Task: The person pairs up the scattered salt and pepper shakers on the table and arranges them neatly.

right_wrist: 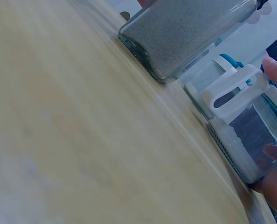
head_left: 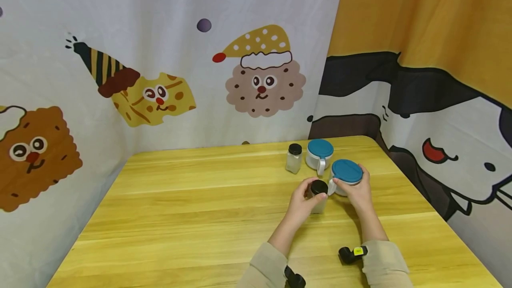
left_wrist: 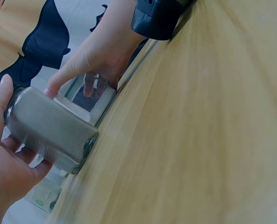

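Note:
My left hand (head_left: 301, 200) grips a glass spice jar (head_left: 318, 206) with a black lid, filled with grey powder; in the left wrist view the jar (left_wrist: 49, 126) stands between thumb and fingers. To its right, my right hand (head_left: 357, 189) holds a clear seasoning pot (head_left: 346, 177) with a blue lid and white handle, thumb on the near side. White grains lie in the bottom of this pot (right_wrist: 243, 140) in the right wrist view. Both containers appear to rest on the table, side by side.
Behind them stand another black-lidded jar (head_left: 294, 159) with pale contents and a second blue-lidded pot (head_left: 319, 154), its handle facing forward. The wooden table (head_left: 180, 217) reaches back to a printed curtain (head_left: 168, 48). Black wrist cameras sit on both sleeves.

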`<state>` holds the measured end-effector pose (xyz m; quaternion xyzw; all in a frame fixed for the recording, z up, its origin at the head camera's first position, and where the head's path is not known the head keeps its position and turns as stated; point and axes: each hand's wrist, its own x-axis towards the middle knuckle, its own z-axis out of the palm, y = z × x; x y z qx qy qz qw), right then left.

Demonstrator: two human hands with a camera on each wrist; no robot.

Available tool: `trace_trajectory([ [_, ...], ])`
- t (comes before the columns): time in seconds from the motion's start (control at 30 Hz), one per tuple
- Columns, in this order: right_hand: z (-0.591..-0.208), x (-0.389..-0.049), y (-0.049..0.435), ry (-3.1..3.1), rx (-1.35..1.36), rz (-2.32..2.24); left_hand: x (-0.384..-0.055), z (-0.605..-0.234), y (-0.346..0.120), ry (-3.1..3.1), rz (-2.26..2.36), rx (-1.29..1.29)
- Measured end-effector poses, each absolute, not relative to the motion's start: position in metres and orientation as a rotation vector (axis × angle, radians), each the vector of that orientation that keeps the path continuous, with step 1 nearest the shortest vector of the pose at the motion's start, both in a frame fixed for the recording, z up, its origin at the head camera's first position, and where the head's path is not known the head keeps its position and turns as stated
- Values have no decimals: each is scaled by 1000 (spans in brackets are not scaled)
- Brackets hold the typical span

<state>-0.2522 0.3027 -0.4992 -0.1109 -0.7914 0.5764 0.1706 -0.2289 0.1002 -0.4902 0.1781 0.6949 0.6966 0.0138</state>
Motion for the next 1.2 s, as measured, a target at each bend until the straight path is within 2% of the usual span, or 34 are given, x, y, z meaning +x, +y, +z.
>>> trace_trajectory([
  [0.67, -501, -252, 301, -2231, -320, 1652, -225, -485, 99, 2190, 2178, 596],
  [1.2, -496, -251, 299, -2197, -303, 1669, -226, -481, 93, 2199, 2174, 527],
])
